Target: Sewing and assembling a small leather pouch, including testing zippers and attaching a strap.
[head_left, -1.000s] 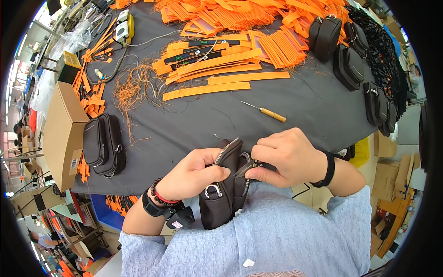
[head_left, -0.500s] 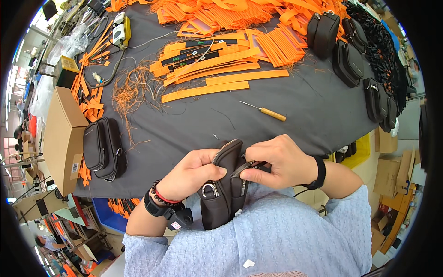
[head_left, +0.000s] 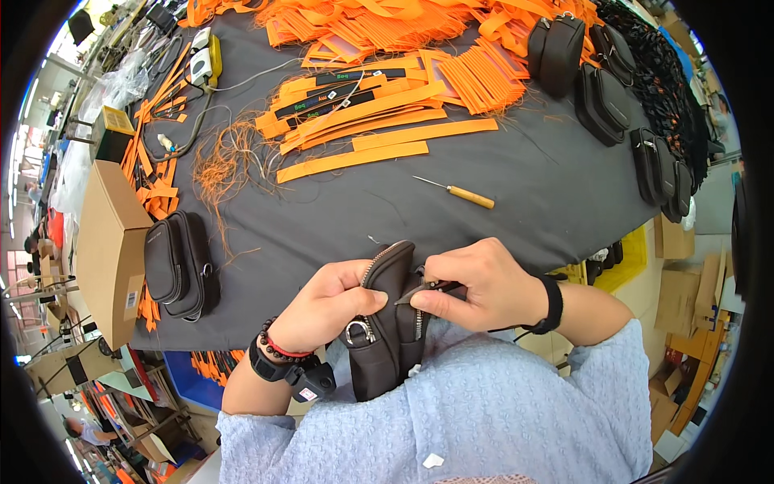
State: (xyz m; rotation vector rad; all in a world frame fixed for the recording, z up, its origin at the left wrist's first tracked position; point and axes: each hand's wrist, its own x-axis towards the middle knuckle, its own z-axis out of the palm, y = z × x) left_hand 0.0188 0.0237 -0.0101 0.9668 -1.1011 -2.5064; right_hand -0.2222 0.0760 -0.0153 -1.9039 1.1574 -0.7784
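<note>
A small dark brown zippered pouch point(head_left: 376, 369) stands tilted against my front, at the near edge of the table. My left hand point(head_left: 326, 305) grips its upper side, thumb pressed on the panel beside a curved metal zipper and above a silver D-ring. In my right hand point(head_left: 492, 284) is a pair of dark pointed thread snips point(head_left: 409, 296), partly hidden by the fingers. Their tips touch or nearly touch the seam between the pouch's two sections, close to the left thumb. Whether a thread lies between the blades is too small to tell.
A wooden-handled awl point(head_left: 470, 196) lies on the grey-covered table point(head_left: 556, 194) beyond my hands. Orange strips point(head_left: 355, 161) and loose threads are spread farther back. A finished-looking pouch point(head_left: 181, 266) stands left by a cardboard box point(head_left: 109, 250); more pouches point(head_left: 603, 105) line the right side.
The snips' tips have shifted slightly left, closer to my left thumb and the pouch seam. Both hands keep their grips. The whole view has shifted a little.
</note>
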